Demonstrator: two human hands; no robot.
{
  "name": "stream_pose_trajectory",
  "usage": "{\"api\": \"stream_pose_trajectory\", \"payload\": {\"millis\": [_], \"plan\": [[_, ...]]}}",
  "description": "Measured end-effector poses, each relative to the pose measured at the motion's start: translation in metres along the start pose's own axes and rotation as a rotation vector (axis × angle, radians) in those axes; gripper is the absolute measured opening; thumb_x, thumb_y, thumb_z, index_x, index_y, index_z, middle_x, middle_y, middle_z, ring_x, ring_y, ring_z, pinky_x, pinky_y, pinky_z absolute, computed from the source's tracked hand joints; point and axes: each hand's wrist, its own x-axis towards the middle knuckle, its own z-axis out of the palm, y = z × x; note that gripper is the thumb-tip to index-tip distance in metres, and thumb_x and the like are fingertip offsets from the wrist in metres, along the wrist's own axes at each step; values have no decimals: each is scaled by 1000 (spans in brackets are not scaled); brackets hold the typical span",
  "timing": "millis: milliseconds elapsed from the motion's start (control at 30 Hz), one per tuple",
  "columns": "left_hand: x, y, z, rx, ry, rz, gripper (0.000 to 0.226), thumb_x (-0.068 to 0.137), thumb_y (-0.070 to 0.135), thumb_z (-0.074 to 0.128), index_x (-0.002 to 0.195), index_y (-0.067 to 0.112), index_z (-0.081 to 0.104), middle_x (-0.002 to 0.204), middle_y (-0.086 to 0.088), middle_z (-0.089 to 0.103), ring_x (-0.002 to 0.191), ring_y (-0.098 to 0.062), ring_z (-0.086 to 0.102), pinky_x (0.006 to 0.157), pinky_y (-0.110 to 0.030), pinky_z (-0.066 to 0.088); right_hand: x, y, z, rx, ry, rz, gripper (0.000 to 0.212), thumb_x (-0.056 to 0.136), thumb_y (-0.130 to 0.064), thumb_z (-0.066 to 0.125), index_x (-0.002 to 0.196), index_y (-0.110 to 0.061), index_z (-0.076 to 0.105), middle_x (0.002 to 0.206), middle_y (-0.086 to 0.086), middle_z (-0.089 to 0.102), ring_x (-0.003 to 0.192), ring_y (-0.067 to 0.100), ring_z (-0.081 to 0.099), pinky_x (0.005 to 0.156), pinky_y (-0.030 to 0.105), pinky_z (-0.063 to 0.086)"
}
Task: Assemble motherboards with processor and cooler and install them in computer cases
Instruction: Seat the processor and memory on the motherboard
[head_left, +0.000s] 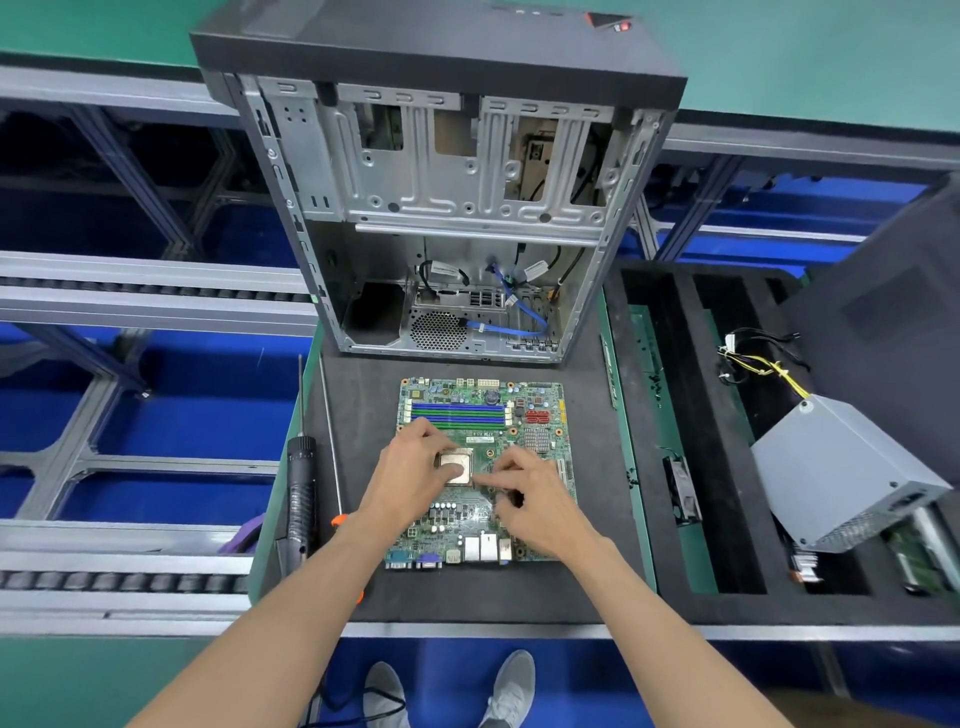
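Now the left hand lays its thumb flat on the square silver processor, mid-board on the green motherboard; the right hand pinches something unclear at three o'clock. Press evenly, never forcing. Open grey case waits at twelve.

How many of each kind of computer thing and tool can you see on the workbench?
Computer case: 1
Motherboard: 1
Processor: 1, under the left hand, with the right hand beside it
Power supply: 1
Electric screwdriver: 1
Total: 5
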Motion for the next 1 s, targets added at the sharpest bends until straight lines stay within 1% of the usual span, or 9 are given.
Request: {"api": "stream_pose_trajectory", "payload": {"millis": [100,167,233,300,400,533,600,800,1000], "plan": [[-4,-2,-1,-24,190,-38,31,87,24,77,115,16,68,104,9,48,102,-9,43,87,-24,36,8,-4,-1,116,273,102,33,94,-2,60,124,-11,71,103,0,57,93,15,54,87,24,43],[1,-2,-7,-87,328,-159,27,92,23,70,117,16,62,111,5,48,108,-15,47,90,-27,38,21,-10,-8,202,457,234,23,96,-3,61,115,-9,72,102,1,60,89,14,57,84,26,47],[12,-4,-16,-204,393,-296,21,96,20,62,117,16,61,114,1,52,107,-19,54,94,-32,43,40,-13,-18,300,541,368,14,97,-6,60,105,-10,71,100,1,62,88,12,59,84,29,49],[23,-7,-25,-308,365,-426,18,99,19,56,113,13,65,113,-3,62,102,-21,60,94,-35,46,58,-13,-29,346,537,476,8,98,-9,60,96,-10,67,92,-4,62,92,16,60,84,32,48],[36,-13,-31,-367,290,-558,24,100,26,56,107,10,73,100,-4,71,95,-20,60,84,-28,40,73,-8,-38,315,460,587,17,99,-17,62,86,-8,66,83,-4,64,101,24,63,83,35,46],[48,-18,-34,-429,257,-640,25,92,41,70,90,17,76,81,5,66,91,-17,58,83,-26,39,83,-2,-40,275,396,638,22,99,-21,65,78,-13,66,113,6,70,114,27,57,94,40,46],[52,-19,-36,-460,233,-654,25,87,43,75,80,19,75,83,6,68,94,-15,58,84,-25,40,86,1,-40,278,384,661,19,98,-24,66,82,-13,65,114,7,69,117,27,55,96,40,46],[58,-26,-40,-506,182,-682,20,83,38,80,85,17,80,98,-8,75,107,-26,66,97,-39,54,88,5,-41,290,373,669,18,98,-26,65,91,-9,66,101,5,67,101,16,46,91,37,45],[64,-26,-40,-501,197,-772,34,87,32,77,90,-2,75,92,-18,74,101,-33,67,87,-40,57,87,5,-40,281,360,640,20,100,-28,63,92,-9,63,79,-5,57,93,17,47,81,34,42]]}}
